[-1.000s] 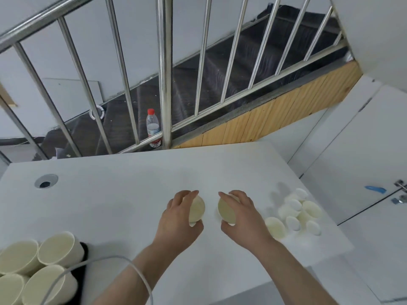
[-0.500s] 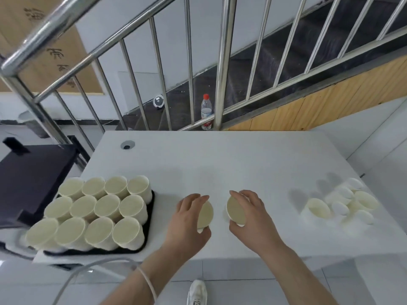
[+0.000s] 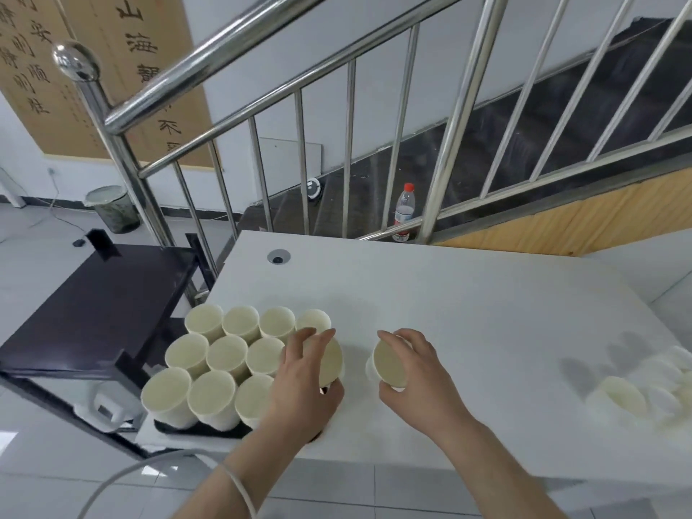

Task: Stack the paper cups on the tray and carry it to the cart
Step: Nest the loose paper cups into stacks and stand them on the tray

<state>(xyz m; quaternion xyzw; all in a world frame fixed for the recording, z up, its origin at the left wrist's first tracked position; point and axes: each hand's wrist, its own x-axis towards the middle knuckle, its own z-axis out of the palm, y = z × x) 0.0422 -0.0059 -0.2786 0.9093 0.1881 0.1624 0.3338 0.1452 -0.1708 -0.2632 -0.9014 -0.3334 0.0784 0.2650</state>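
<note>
step: we are bringing two paper cups to the tray [image 3: 166, 427] | left hand [image 3: 301, 383] is gripping one cup [image 3: 331, 359] at the tray's right edge (beside the filled rows) | right hand [image 3: 413, 372] is gripping another cup [image 3: 389, 363] over the table [image 3: 468, 294] | next: we are judging both need an upright, free slot

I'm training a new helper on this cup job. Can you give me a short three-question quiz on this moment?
1. True or false: each hand grips one paper cup.
2. The cups on the tray stand: A) mouths up B) mouths down C) on their sides.
3. What stands left of the white table?

Key:
1. True: the left hand grips the left cup, and the right hand grips the right cup.
2. A.
3. The black cart.
</note>
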